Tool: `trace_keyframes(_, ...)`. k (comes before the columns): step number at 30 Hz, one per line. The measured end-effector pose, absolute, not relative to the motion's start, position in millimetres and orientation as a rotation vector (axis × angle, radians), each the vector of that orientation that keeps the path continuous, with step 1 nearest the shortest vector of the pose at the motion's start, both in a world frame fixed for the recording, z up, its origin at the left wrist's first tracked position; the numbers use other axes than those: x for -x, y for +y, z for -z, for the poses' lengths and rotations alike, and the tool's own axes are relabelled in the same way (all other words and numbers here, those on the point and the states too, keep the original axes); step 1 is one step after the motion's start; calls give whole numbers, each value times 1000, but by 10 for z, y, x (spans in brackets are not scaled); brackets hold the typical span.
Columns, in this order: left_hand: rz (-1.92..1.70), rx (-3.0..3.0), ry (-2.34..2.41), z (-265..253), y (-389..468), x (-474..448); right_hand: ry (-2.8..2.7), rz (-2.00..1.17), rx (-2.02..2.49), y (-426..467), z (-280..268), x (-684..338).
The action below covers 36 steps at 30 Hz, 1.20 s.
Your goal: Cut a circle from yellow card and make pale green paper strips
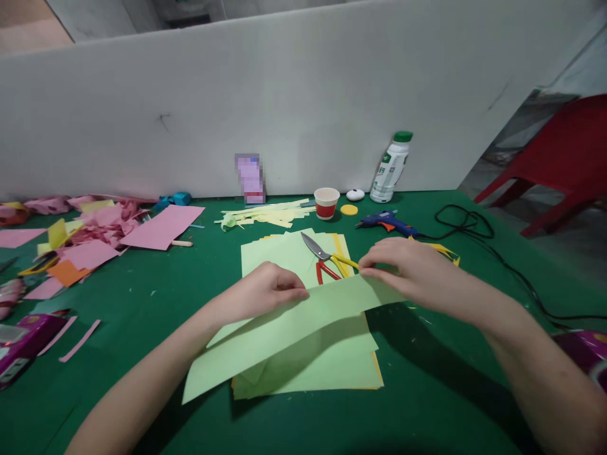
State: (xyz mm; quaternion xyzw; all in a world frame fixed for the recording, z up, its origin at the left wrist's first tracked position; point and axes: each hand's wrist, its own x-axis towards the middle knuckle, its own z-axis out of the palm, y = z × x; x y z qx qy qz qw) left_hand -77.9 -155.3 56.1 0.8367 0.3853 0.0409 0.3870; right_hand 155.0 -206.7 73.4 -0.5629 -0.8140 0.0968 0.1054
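A long strip of pale green paper is held up at a slant over the table. My left hand pinches its upper edge near the middle, while my right hand pinches it toward the right end. Below lies a stack of pale green sheets, with yellow edges showing beneath. Scissors with red and yellow handles rest partly spread on that stack, between the two hands; the strip and my right hand come close to their handles.
Behind the stack are pale paper strips, a paper cup, a yellow disc, a blue glue gun with a black cord and a leaning bottle. Pink paper scraps cover the left. A white panel stands behind.
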Motion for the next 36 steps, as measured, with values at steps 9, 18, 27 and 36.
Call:
trace_keyframes(9, -179, -2245, 872, -481, -1526, 801, -2433, -343, 1698, -2034, -649, -1662)
trace_keyframes(18, -369, -2238, 876, -476, -1556, 759, -2360, -460, 1492, -2075, -602, -1250)
trace_keyframes(27, -483, -2211, 1239, -552, -1280, 990, -2226, -343, 1776, -2043, -743, -1607)
trace_keyframes(36, -1116, -2620, 1195, -460, -1427, 789, -2241, -60, 1759, -2137, -668, -1321)
